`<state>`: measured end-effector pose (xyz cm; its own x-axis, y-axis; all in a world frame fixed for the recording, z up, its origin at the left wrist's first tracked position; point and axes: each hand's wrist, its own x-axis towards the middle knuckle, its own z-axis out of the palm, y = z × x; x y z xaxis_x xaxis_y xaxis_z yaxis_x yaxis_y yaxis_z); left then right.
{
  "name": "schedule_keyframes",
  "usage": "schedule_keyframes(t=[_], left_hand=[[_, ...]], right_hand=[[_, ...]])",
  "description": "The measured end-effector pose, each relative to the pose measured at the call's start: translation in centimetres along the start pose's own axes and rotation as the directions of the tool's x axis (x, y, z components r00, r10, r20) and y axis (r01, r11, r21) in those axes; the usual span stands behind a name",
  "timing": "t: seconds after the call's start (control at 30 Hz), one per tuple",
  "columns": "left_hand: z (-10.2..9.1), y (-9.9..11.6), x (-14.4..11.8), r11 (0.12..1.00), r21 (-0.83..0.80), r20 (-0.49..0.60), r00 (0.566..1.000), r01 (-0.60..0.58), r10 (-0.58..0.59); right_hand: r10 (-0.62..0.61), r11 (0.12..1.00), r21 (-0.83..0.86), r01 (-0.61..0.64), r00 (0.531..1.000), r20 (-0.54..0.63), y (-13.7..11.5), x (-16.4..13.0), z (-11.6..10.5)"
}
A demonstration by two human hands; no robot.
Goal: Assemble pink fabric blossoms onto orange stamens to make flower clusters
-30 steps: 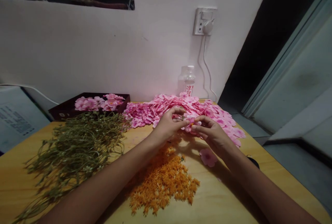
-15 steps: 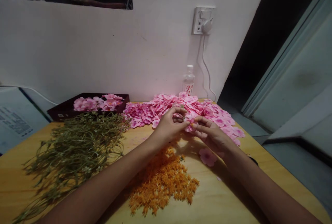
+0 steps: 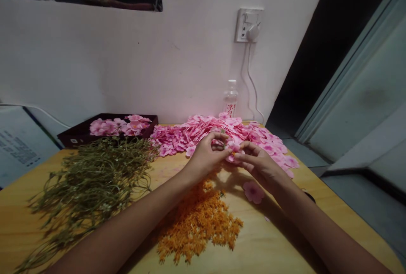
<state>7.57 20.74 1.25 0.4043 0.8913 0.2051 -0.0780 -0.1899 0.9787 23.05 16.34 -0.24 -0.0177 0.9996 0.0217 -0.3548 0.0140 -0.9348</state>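
Note:
Between my hands, above the table, is a pink artificial flower point(image 3: 233, 149) with an orange centre. My left hand point(image 3: 207, 151) pinches it from the left, its fingers curled around a part I cannot see clearly. From the right, my right hand point(image 3: 261, 162) grips the flower's edge between thumb and fingers. Behind them spreads a heap of pink fabric petals point(image 3: 203, 128). A pile of small orange flower centres point(image 3: 201, 225) lies below my hands. One loose pink petal piece point(image 3: 253, 192) rests under my right hand.
Tangled green artificial stems point(image 3: 98, 181) cover the left of the wooden table point(image 3: 260, 240). A dark tray point(image 3: 72, 136) at the back left holds finished-looking pink flowers point(image 3: 120, 126). A clear bottle point(image 3: 231, 98) stands by the wall, below a socket point(image 3: 249, 26) with a plugged-in cable.
Hardly anything differs. My right fingers have shifted slightly on the flower's edge; my left hand stays in place.

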Motion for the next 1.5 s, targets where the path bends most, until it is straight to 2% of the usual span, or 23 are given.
schedule_keyframes(t=[0.17,0.27,0.4,0.57,0.83,0.97,1.07,1.13,1.27,1.5], left_hand=[[-0.1,-0.2,0.2,1.000,-0.018,-0.008,1.000,-0.013,0.013],[-0.1,-0.3,0.2,1.000,-0.010,-0.020,1.000,-0.012,0.012],[-0.2,-0.2,0.1,0.999,-0.028,-0.029,0.999,-0.022,0.021],[-0.2,-0.1,0.0,0.998,-0.067,-0.023,1.000,-0.011,0.010],[0.3,0.1,-0.1,0.998,-0.027,-0.050,0.997,-0.065,0.063],[0.3,-0.1,0.0,0.998,-0.035,-0.026,0.998,-0.052,0.051],[0.0,-0.2,0.1,0.995,-0.097,0.019,1.000,-0.007,0.009],[-0.2,-0.2,0.1,0.990,-0.141,0.053,0.998,0.027,-0.019],[-0.4,-0.2,0.1,0.984,-0.168,0.061,0.997,0.053,-0.043],[-0.2,-0.3,0.1,0.989,-0.140,0.072,0.996,0.055,-0.045]], right_hand=[[-0.040,0.997,-0.068,0.040,0.999,0.006,-0.1,-0.2,0.0],[-0.117,0.980,-0.163,0.111,0.993,-0.027,0.1,0.1,-0.4],[-0.238,0.923,-0.320,0.212,0.970,-0.043,0.3,0.3,-0.6],[-0.313,0.841,-0.471,0.264,0.949,-0.026,0.1,-0.1,-0.3],[-0.410,0.790,-0.525,0.317,0.909,-0.068,0.5,-0.8,0.3],[-0.339,0.852,-0.439,0.285,0.939,-0.050,0.5,-0.5,0.1],[-0.191,0.953,-0.241,0.183,0.982,-0.010,0.3,-0.2,-0.1],[-0.099,0.989,-0.108,0.099,0.995,0.012,0.2,-0.1,-0.1],[-0.008,0.999,0.039,0.008,1.000,0.016,0.1,0.0,-0.2],[0.096,0.989,0.108,-0.096,0.995,0.011,0.1,0.1,-0.7]])
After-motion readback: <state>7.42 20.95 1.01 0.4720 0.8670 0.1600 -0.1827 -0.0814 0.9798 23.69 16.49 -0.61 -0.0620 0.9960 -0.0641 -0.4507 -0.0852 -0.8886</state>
